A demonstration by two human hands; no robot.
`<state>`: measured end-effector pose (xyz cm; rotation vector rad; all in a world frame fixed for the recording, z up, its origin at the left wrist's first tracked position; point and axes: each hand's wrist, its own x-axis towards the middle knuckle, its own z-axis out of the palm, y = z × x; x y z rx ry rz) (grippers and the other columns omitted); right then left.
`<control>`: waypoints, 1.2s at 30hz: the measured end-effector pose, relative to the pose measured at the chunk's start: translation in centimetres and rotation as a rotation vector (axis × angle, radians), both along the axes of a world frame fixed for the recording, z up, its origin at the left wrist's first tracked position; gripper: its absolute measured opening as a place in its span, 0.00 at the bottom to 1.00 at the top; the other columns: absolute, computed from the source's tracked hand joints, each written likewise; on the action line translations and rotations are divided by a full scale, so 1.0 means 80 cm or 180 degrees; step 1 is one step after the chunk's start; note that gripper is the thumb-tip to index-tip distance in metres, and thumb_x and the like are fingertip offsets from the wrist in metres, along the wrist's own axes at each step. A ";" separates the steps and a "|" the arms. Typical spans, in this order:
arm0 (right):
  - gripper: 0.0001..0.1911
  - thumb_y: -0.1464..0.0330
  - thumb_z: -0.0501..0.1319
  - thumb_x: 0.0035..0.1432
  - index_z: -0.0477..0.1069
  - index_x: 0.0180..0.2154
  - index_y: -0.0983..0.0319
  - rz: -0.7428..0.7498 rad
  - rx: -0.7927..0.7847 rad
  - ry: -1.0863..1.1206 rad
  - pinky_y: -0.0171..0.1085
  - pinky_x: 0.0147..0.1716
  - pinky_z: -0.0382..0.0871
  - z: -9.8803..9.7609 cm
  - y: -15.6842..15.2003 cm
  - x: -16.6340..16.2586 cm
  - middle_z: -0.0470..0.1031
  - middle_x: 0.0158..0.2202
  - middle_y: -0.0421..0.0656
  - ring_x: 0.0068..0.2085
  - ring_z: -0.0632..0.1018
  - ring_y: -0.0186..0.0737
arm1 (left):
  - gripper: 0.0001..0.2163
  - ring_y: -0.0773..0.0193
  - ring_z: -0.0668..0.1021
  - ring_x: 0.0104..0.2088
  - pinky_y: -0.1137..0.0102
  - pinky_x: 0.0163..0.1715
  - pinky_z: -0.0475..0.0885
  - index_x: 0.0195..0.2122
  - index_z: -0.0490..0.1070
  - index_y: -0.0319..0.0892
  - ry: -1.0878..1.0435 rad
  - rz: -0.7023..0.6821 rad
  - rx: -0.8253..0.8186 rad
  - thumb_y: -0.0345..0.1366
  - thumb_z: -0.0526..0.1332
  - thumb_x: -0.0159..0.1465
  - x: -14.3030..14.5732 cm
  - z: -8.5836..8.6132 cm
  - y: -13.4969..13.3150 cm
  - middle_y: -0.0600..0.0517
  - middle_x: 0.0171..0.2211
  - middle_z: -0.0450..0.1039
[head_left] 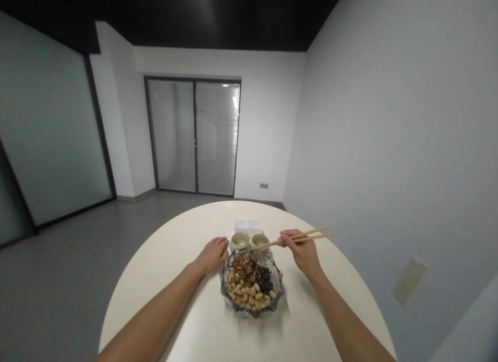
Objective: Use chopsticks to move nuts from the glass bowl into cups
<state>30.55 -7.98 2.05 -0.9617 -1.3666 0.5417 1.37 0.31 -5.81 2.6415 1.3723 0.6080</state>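
A scalloped clear glass bowl (280,279) stands on the table, with pistachios (251,295), brown seeds or shells (246,267) and small dark pieces (265,279) in separate heaps. Just beyond its far rim are two small pale-green cups, a left cup (239,240) and a right cup (260,241). My right hand (301,250) is closed round wooden chopsticks (311,236). Their tips reach left, over or near the right cup; whether they pinch anything is too small to tell. My left hand (213,254) lies with its fingers stretched out beside the left cup and the bowl, apparently holding nothing.
Two white square containers (248,226) stand side by side behind the cups. Everything rests on a round cream table (171,258). A grey-white wall (389,144) with a switch plate (410,281) runs close along the right side. Glass doors (194,139) are at the back.
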 end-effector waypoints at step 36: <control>0.21 0.49 0.66 0.51 0.74 0.29 0.62 0.0282 -0.0375 -0.0639 0.38 0.28 0.75 0.011 -0.007 0.018 0.78 0.26 0.44 0.27 0.78 0.41 | 0.18 0.54 0.65 0.59 0.60 0.62 0.57 0.55 0.67 0.40 -0.0074 -0.0067 -0.0051 0.35 0.52 0.66 0.000 0.001 0.001 0.43 0.59 0.65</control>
